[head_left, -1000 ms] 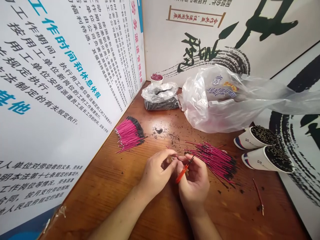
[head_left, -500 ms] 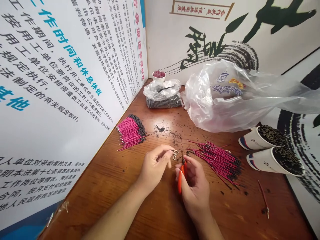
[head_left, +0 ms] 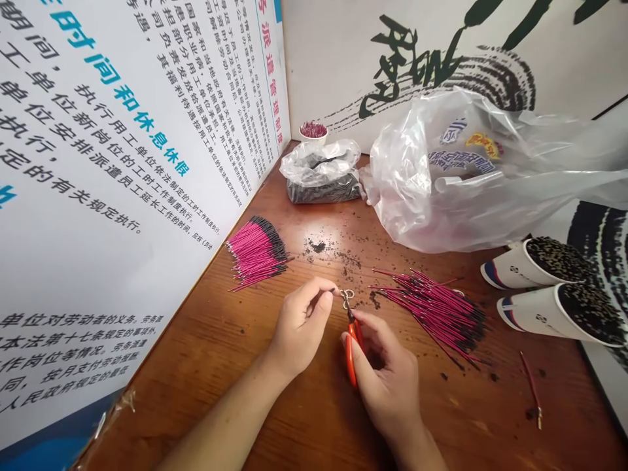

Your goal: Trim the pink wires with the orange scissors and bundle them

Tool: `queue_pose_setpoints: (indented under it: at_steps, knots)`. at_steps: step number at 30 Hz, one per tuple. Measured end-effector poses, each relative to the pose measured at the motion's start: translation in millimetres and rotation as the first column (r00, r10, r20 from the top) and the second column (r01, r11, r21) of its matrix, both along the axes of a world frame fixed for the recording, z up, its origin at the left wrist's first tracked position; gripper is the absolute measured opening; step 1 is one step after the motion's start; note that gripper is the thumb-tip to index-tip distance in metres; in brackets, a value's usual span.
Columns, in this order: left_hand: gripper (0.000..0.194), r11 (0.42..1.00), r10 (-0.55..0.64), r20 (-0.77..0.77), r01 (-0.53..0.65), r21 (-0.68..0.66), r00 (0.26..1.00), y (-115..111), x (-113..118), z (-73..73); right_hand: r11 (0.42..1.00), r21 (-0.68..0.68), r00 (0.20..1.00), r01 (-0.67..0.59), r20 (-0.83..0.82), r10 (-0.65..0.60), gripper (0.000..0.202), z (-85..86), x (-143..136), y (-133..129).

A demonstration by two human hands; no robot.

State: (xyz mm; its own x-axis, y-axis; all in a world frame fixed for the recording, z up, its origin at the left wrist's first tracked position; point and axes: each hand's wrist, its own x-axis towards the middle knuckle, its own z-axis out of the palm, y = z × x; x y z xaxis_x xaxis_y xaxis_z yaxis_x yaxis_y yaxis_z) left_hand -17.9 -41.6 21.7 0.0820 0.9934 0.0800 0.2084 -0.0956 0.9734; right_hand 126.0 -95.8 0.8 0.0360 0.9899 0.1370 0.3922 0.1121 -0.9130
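Between thumb and forefinger, my left hand pinches a thin dark piece whose kind I cannot make out. Small pale loops show just beyond those fingertips. My right hand is wrapped round the orange handles of small pliers. The pliers' dark tip reaches up to the loops and appears to touch them; whether the jaws grip one is too small to tell. Right of the pliers lies a loose pile of magenta wires with black ends. A neater bundle of similar wires rests to the left, against the wall panel.
Two tilted paper cups full of dark bits lie at the right. One loose wire is near them. Behind stand a plastic bag of black pieces, a cup of wires and a big clear bag. Black crumbs dot the table.
The pliers' tip has moved up and left to the pale loops, closer to my left fingertips. The view has shifted slightly. My left hand keeps its pinch.
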Motion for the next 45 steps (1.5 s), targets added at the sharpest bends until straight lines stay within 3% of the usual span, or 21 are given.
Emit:
queue_pose_setpoints:
  at_steps: [6, 11, 45]
  knots:
    - [0.017, 0.986, 0.036, -0.188, -0.004, 0.169, 0.982, 3.9, -3.6, 1.9, 1.0, 0.021, 1.0, -0.007, -0.001, 0.007, 0.03, 0.7, -0.3, 0.9]
    - [0.013, 0.974, 0.073, -0.227, -0.021, 0.226, 0.971, 6.4, -3.8, 2.3, 1.0, 0.021, 1.0, -0.017, -0.002, 0.017, 0.03, 1.7, -0.3, 1.8]
    - [0.019, 0.995, 0.04, -0.154, -0.024, 0.099, 0.987, 5.6, -1.0, 1.9, 0.999, -0.012, 0.999, -0.045, -0.031, 0.045, 0.026, 1.6, -0.7, 2.4]
